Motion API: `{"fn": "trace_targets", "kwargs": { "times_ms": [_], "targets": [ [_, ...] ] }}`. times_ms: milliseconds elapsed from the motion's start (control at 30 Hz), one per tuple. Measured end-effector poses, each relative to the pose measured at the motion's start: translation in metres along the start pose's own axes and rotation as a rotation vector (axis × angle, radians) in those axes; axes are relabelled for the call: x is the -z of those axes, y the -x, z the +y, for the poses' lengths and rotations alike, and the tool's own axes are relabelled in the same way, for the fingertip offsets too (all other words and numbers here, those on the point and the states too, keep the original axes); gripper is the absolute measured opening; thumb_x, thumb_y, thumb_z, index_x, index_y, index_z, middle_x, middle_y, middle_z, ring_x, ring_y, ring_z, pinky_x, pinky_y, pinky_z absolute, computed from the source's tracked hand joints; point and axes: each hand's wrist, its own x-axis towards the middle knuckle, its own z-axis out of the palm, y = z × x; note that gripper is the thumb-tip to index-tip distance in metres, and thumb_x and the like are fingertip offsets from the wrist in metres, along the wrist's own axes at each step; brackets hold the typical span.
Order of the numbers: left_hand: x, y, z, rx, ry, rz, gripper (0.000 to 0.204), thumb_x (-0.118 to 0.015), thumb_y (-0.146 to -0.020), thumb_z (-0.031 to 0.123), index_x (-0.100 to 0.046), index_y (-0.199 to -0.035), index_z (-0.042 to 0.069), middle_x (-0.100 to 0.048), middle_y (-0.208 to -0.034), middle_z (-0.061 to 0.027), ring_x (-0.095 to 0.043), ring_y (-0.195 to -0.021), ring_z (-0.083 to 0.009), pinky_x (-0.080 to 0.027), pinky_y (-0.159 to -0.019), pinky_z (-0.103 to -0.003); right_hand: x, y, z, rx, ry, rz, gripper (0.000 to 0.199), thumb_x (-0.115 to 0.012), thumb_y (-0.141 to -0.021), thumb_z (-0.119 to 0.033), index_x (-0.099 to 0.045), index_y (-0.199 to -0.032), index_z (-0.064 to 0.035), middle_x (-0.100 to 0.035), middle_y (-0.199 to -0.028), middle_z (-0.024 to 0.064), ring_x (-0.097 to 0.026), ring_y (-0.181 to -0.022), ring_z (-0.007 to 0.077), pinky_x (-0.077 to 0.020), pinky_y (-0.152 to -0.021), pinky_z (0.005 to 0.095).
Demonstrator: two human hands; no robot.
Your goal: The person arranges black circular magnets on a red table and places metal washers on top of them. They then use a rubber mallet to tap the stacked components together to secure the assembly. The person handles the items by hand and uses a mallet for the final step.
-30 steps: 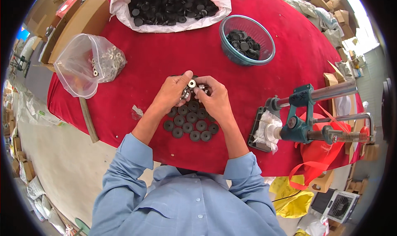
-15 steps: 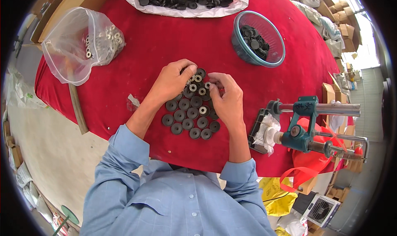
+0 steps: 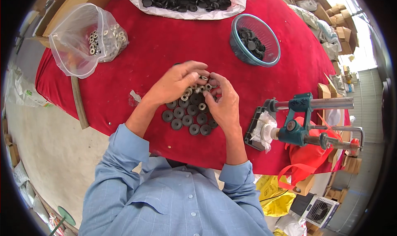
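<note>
Several black grooved wheels [image 3: 187, 120] lie flat in a cluster on the red cloth. Small silver ring bearings [image 3: 202, 106] rest on top of some of them, with more bunched between my hands. My left hand [image 3: 175, 83] reaches over the upper left of the cluster, its fingers stretched and apart around the bearings. Opposite it, my right hand [image 3: 224, 104] curves in from the right, thumb and fingers spread beside the same bearings. Both hands partly hide the upper wheels.
A clear plastic bag [image 3: 68, 49] of bearings stands at the far left, near a wooden handle [image 3: 78, 105]. At the back are a white sack [image 3: 178, 15] of black parts and a blue-rimmed bowl [image 3: 273, 54]. A green hand press [image 3: 300, 116] sits at the right edge.
My hands have drawn closer together over the bearings, the left one shifting slightly right. Some bearings have moved and bunched up between my fingers. The whole view has shifted slightly.
</note>
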Motion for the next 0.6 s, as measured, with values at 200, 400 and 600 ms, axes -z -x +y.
{"fn": "trace_targets", "kwargs": {
  "times_ms": [200,400,600],
  "targets": [
    [0.022,0.05,0.092,-0.203,-0.431,0.375,0.03,-0.054,-0.112,0.012,-0.072,-0.129,-0.004,-0.079,-0.11,-0.0136,-0.076,-0.091,-0.0161,-0.061,-0.089,-0.032,0.004,0.007,0.001,0.041,0.1,-0.034,0.052,-0.079,-0.089,-0.003,-0.065,-0.138,-0.0039,-0.066,-0.129,0.0156,-0.072,-0.099,0.031,-0.0604,-0.085,0.0425],
    [0.144,0.093,0.151,-0.151,-1.019,0.816,0.027,-0.056,-0.105,0.01,-0.076,-0.121,-0.001,-0.078,-0.095,-0.0122,-0.072,-0.079,-0.0147,-0.057,-0.077,-0.031,-0.017,0.002,-0.004,0.355,0.421,-0.011,0.048,-0.084,-0.087,-0.013,-0.069,-0.132,-0.0075,-0.064,-0.135,0.0121,-0.061,-0.121,0.0351,-0.0528,-0.097,0.0487],
    [0.265,0.055,0.116,0.06,-1.67,0.472,0.033,-0.061,-0.1,0.024,-0.076,-0.117,0.0,-0.077,-0.111,-0.0264,-0.075,-0.102,-0.0417,-0.057,-0.094,-0.049,-0.042,-0.012,0.014,0.402,0.336,0.051,0.027,-0.08,-0.089,-0.011,-0.073,-0.115,-0.0076,-0.066,-0.112,0.0113,-0.066,-0.106,0.0329,-0.053,-0.091,0.0485]
  ]
}}
